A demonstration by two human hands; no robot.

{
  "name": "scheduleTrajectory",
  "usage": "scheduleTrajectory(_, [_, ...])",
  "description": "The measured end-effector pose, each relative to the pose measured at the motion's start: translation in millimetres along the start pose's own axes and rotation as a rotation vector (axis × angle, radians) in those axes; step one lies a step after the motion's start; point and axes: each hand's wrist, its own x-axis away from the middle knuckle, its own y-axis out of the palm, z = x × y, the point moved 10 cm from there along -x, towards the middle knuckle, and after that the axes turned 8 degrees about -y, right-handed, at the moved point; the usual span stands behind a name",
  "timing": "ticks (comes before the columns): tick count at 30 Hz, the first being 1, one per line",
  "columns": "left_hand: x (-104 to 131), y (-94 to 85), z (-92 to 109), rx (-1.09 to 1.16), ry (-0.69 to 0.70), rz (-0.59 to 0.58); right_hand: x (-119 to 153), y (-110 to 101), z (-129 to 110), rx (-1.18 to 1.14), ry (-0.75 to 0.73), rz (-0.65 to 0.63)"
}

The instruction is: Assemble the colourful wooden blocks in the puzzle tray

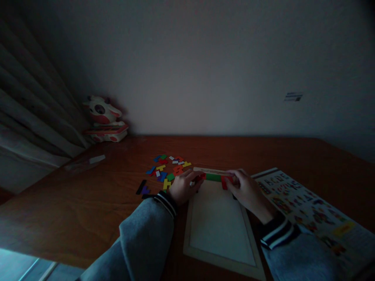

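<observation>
A shallow framed puzzle board (221, 226) lies before me with its pale inside mostly bare. Along its far edge runs a green puzzle piece (213, 177), with red on both sides of it. My left hand (184, 185) is at the far left corner, fingers closed on a red piece (202, 176) that they partly cover. At the far right corner my right hand (242, 188) pinches another red piece (224, 183) between thumb and fingers. Dark bits show beside both hands, too dim to name.
Several loose coloured puzzle pieces (166, 176) are scattered left of the board on the wooden table (102, 203). A printed pattern sheet (310, 210) lies to the right, partly beneath my right sleeve. A cow-shaped toy (106, 119) stands at the back left by the curtain (35, 105).
</observation>
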Motion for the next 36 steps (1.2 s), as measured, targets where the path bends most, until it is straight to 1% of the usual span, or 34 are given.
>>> scheduleTrajectory(3, [1, 1.3, -7, -0.004, -0.032, -0.002, 0, 2, 0, 0.01, 0.0, -0.029])
scheduleTrajectory(8, [2, 4.2, -5, -0.039, 0.016, -0.039, -1, 0, -4, 0.021, -0.014, -0.014])
scheduleTrajectory(10, [2, 3.2, 0, -0.097, 0.058, -0.032, -2, -1, -6, 0.032, -0.016, -0.012])
scheduleTrajectory(13, [3, 4.7, 11, -0.182, 0.154, -0.043, -2, 0, -5, 0.026, -0.016, -0.026])
scheduleTrajectory(18, [10, 15.4, 29, -0.214, 0.313, -0.136, -1, 2, -4, 0.026, -0.02, -0.032])
scheduleTrajectory(22, [16, 25.4, 36, -0.263, 0.38, -0.226, -1, 2, -3, -0.006, -0.021, -0.028])
scheduleTrajectory(24, [16, 27.6, 35, -0.316, 0.372, -0.244, -1, 3, -3, -0.021, -0.018, -0.032])
scheduleTrajectory(29, [15, 27.4, 31, -0.397, 0.313, -0.239, 0, 3, -3, -0.007, -0.016, -0.041])
scheduleTrajectory(36, [13, 31.6, 17, -0.426, 0.152, -0.315, 0, 7, -2, 0.01, -0.025, -0.059])
